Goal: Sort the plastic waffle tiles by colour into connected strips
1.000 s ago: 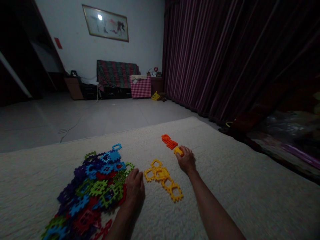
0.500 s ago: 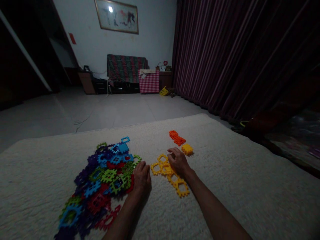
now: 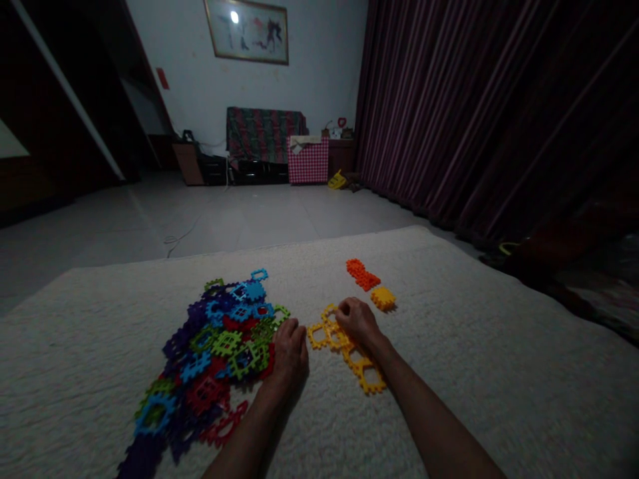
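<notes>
A heap of interlocking plastic tiles (image 3: 214, 346) in purple, blue, green and red lies on a cream rug (image 3: 449, 372). My left hand (image 3: 289, 352) rests at the heap's right edge, fingers curled down onto the tiles. A row of yellow frame tiles (image 3: 367, 374) lies to the right of it. My right hand (image 3: 357, 320) sits on the far end of that row, fingers bent over the yellow pieces; whether it grips one is hidden. Beyond it lie a solid yellow tile (image 3: 383, 297) and an orange tile strip (image 3: 363, 273).
Dark striped curtains (image 3: 474, 113) hang along the right. Past the rug is grey floor with a cable (image 3: 174, 238). A covered sofa (image 3: 264, 136), a checked pink box (image 3: 307, 159) and a framed picture (image 3: 247, 32) stand at the far wall.
My right hand let go of the solid yellow tile beside the orange strip and drew back onto the yellow frame row. The left hand stayed at the heap. The view shifted left.
</notes>
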